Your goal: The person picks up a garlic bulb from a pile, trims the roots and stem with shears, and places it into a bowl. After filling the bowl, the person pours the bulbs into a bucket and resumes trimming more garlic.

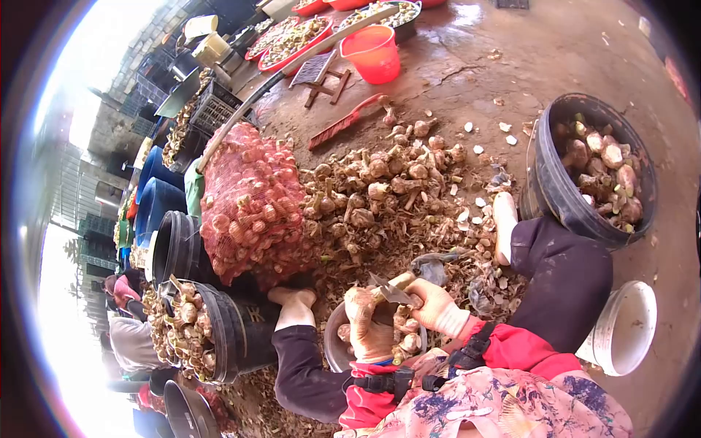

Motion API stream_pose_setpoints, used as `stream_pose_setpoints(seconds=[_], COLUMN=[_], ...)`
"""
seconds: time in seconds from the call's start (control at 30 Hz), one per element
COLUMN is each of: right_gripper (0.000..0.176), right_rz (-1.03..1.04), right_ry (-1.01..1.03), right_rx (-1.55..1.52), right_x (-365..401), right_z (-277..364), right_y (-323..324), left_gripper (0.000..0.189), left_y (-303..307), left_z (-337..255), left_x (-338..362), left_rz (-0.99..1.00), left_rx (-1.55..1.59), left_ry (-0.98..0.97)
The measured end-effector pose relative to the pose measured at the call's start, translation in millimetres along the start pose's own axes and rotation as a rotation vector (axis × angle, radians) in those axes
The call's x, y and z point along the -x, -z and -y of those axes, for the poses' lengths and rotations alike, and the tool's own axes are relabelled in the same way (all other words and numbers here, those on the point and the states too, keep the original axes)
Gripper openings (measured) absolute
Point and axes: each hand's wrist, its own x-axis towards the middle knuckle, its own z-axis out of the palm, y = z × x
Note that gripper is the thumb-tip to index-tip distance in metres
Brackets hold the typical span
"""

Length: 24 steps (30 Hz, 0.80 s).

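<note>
Between my knees stands a grey bowl (pixel 335 350) with several pale brown bulbs in it, partly hidden by my hands. Above its left side, my left hand (pixel 362 328) is closed round a bulb, whose pale stalk (pixel 401 280) sticks out to the upper right. My right hand (pixel 437 305) grips a knife (pixel 393 293), its handle hidden in the fingers. The flat metal blade lies across the stalk, close to my left fingers. Below my right hand, more bulbs (pixel 404 325) show at the bowl's rim.
Ahead lies a heap of stalked bulbs (pixel 380 175) amid dry peelings, beside a full red mesh bag (pixel 252 204). Black buckets of bulbs stand left (pixel 241 328) and right (pixel 544 168). A white bucket (pixel 628 328), red bucket (pixel 376 55) and small stool (pixel 321 77) stand around. People sit at left.
</note>
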Motion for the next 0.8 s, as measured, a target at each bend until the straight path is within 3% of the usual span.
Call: stream_pose_setpoints(seconds=[0.07,0.1,0.13,0.17,0.2,0.23,0.3,0.33,0.43,0.5,0.53,0.6,0.67,0.7,0.77,0.8], right_gripper=[0.022,0.019,0.019,0.016,0.012,0.01,0.02,0.02,0.021,0.027,0.029,0.04,0.027,0.021,0.023,0.022], right_rz=[0.044,0.034,0.173,0.197,0.137,0.062,-0.083,-0.15,-0.236,-0.224,-0.209,-0.182,-0.137,-0.115,-0.12,-0.13], right_ry=[0.028,-0.237,-0.551,-0.629,-0.767,-0.829,-0.81,-0.807,-0.795,-0.763,-0.765,-0.786,-0.867,-0.81,-0.88,-0.872], right_rx=[-0.029,-0.063,-0.117,0.012,-0.004,-0.187,-0.264,-0.408,-0.56,-0.51,-0.529,-0.567,-0.58,-0.564,-0.605,-0.643], right_x=[-2.2,5.9,17.8,35.3,36.0,40.1,18.9,15.9,8.1,8.4,13.1,7.6,-4.1,-0.3,-8.3,-8.7], right_z=[-16.4,-27.2,-80.8,-159.7,-109.4,-144.6,-102.3,-115.9,-78.0,-81.5,-109.5,-105.8,-78.7,-95.3,-82.9,-80.7], right_y=[-1.9,-3.5,-16.4,-39.9,-4.6,-18.3,0.8,-3.6,8.8,2.5,-9.2,-10.9,-1.0,-2.9,3.8,5.3], left_gripper=[0.036,0.036,0.046,0.056,0.065,0.057,0.052,0.045,0.069,0.074,0.068,0.068,0.06,0.055,0.038,0.029], left_y=[-17.3,-25.5,-32.0,-39.8,-52.9,-50.2,1.5,67.5,107.8,73.0,103.0,116.9,119.8,113.7,187.1,186.6], left_z=[3.4,-2.0,-9.0,-18.3,-27.8,-36.7,-59.7,-50.5,-67.5,-61.5,-50.5,-31.5,-13.9,-8.9,16.4,19.6], left_x=[3.4,7.1,6.4,7.1,11.4,12.0,5.5,3.9,0.8,-40.9,-72.8,-140.0,-196.5,-217.3,-258.2,-260.4], left_rz=[-0.01,-0.009,0.075,0.155,0.129,0.068,0.038,-0.265,-0.187,-0.279,-0.377,-0.568,-0.748,-0.829,-0.735,-0.748], left_rx=[0.008,0.003,0.057,0.11,0.032,-0.053,-0.4,-0.653,-1.486,-1.486,-1.458,-1.344,-1.112,-1.005,-0.894,-0.838], left_ry=[0.002,0.001,-0.027,-0.059,-0.07,-0.065,0.168,0.163,0.38,0.289,0.243,0.181,0.247,0.298,0.359,0.34])
